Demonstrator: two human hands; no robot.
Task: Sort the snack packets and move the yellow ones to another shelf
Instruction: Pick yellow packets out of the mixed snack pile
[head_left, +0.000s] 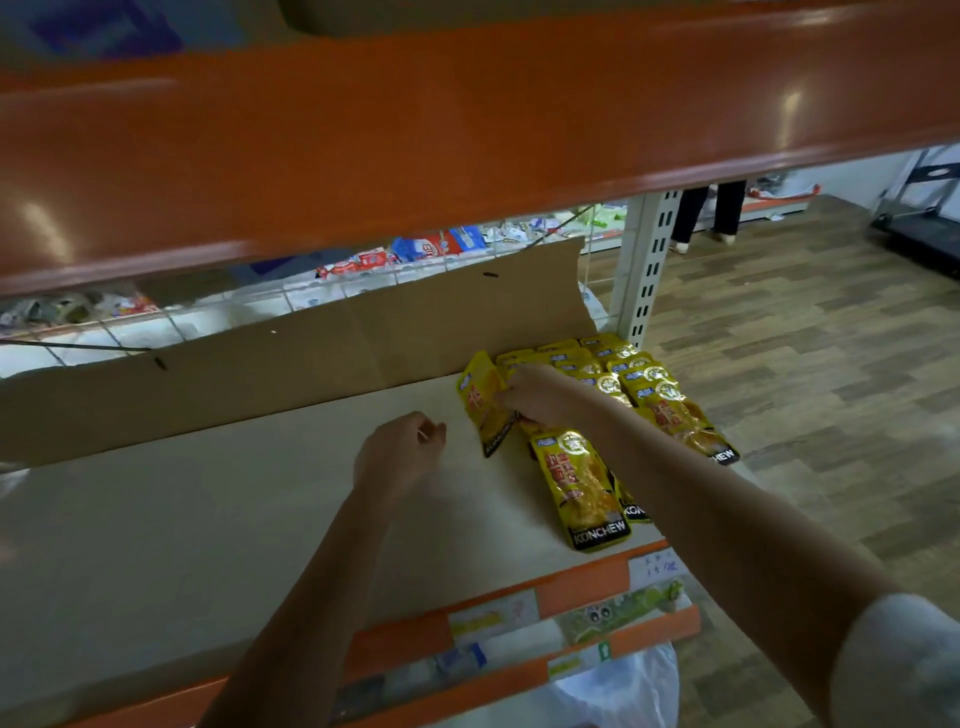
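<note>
Several yellow snack packets lie in overlapping rows at the right end of a cardboard-lined shelf. One yellow packet lies flat near the shelf's front edge. My right hand pinches another yellow packet, which stands tilted on its edge to the left of the rows. My left hand hovers over the bare cardboard left of that packet, fingers loosely curled, holding nothing.
An orange shelf hangs close overhead. A cardboard sheet stands along the back, with wire mesh and other goods behind it. A grey upright post bounds the right end. A person's legs show far off on the wooden floor.
</note>
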